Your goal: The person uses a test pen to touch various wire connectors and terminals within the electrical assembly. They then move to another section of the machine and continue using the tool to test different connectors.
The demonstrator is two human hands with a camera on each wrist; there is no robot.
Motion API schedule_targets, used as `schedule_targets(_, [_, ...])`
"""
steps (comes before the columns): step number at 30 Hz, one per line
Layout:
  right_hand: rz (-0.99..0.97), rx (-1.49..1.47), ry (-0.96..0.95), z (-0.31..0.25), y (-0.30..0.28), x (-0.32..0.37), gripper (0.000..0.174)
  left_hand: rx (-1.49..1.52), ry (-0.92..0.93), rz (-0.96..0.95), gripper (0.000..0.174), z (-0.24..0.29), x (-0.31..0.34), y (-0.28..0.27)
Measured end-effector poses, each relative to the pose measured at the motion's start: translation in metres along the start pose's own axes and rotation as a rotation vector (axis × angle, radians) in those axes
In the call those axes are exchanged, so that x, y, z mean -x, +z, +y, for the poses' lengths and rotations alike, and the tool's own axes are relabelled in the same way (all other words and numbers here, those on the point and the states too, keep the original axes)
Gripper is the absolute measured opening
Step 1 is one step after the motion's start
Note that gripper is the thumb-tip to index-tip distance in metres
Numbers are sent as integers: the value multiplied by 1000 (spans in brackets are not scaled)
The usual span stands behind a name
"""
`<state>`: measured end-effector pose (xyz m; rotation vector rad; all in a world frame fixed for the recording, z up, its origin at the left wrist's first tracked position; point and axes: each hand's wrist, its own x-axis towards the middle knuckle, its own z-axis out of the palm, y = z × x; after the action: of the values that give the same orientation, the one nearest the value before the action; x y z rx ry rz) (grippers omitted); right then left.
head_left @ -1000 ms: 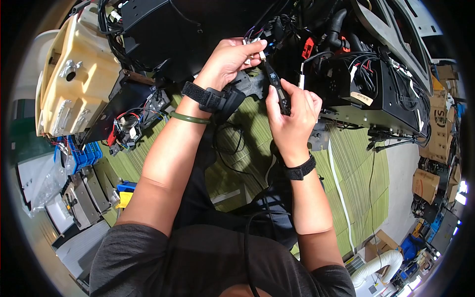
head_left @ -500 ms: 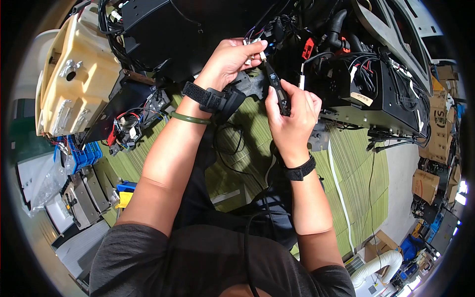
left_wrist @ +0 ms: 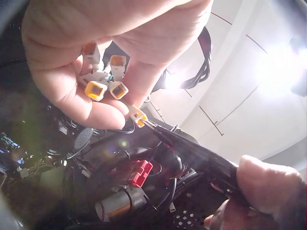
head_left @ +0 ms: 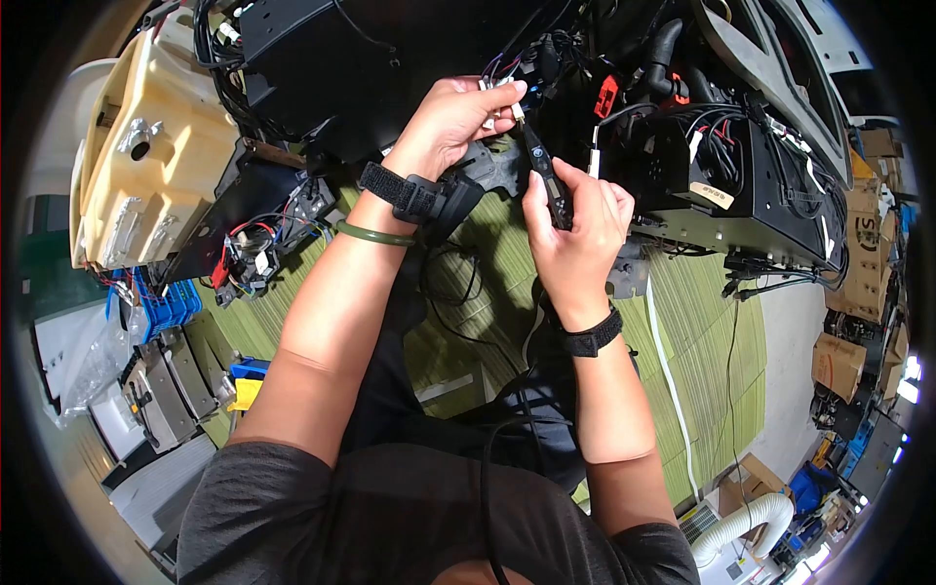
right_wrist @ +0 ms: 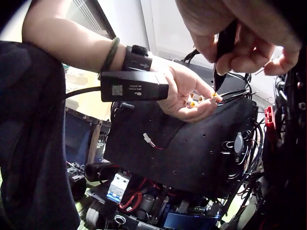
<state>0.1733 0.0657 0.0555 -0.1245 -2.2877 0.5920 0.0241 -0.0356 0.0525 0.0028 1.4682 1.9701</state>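
Note:
My left hand [head_left: 458, 119] grips a bunch of small white wire connectors with yellow-orange openings, such as the connector [left_wrist: 96, 90] in the left wrist view. One white connector [left_wrist: 137, 115] sticks out past the fingertips, its opening towards the right hand. In my right hand [head_left: 588, 224], thumb and fingers pinch a slim black pen-like probe [head_left: 542, 166] with buttons on its body. Two thin metal tips [left_wrist: 150, 124] of the probe reach the opening of that connector. Thin coloured wires [head_left: 499, 66] run up from the bunch. Part of the bunch is hidden by the left hand.
A large black panel [right_wrist: 177, 139] stands behind the hands. Right of them are a red connector [head_left: 606, 95] and a black box [head_left: 746, 185] with cables. A cream plastic tank [head_left: 161, 146] stands on the left. Green matting [head_left: 702, 351] covers the floor.

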Motion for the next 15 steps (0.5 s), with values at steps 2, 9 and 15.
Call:
schedule_targets(2, [1, -4, -3, 0, 0, 0, 25, -7, 1, 4, 19, -1, -1, -1])
schedule_targets(9, [10, -1, -7, 1, 1, 0, 24, 3, 6, 4, 19, 0, 0, 0])
schedule_targets(15, [-5, -23, 10, -1, 0, 0, 24, 13, 10, -4, 19, 0, 0, -1])
